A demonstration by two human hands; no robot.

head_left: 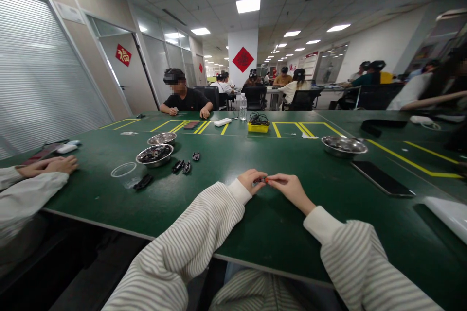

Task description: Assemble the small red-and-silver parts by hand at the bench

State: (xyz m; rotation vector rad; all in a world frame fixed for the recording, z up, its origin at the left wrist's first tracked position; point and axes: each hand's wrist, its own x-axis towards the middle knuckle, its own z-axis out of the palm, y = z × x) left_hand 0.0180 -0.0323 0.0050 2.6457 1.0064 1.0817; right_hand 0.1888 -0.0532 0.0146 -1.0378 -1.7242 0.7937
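Observation:
Over the green table [204,214] my two hands meet, fingertips almost touching. My left hand [251,181] is closed around a small dark part [260,181], mostly covered by the fingers. A tiny orange-red piece [266,180] shows between the hands, pinched by the thumb and forefinger of my right hand [288,188]. The exact kind of either piece is too small to make out. To the left lie several glossy black parts [187,167] beside a metal bowl [155,159] filled with similar dark parts.
A clear plastic cup [126,175] and a second metal bowl [161,139] stand at left. On the right are another metal bowl [344,146] and a black phone [382,178]. A yellow tray of cables [258,126] and a bottle [242,107] stand farther back. A co-worker's hands [54,165] rest at far left.

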